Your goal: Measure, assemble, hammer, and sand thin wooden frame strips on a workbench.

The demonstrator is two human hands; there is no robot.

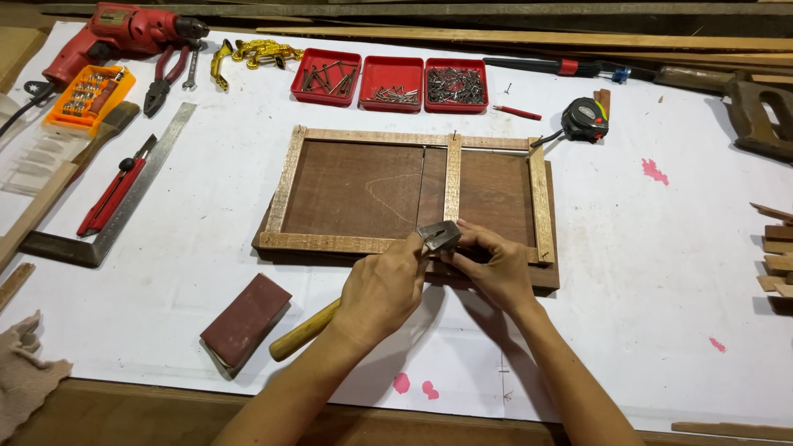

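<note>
**Hammer held at the near rail of a wooden frame**

While the wooden frame [410, 192] lies at the centre of the white-covered bench [677, 272], a hammer [376, 285] is gripped by the left hand [382, 291], fingers wrapped fully round its wooden handle, its steel head resting on the frame's near rail. The right hand [493, 266] is pinched closed just beside the head at 3 o'clock; what it holds cannot be told. Three red nail trays [390, 81] are set at 12 o'clock, a sanding block [245, 320] at 8 o'clock.
</note>
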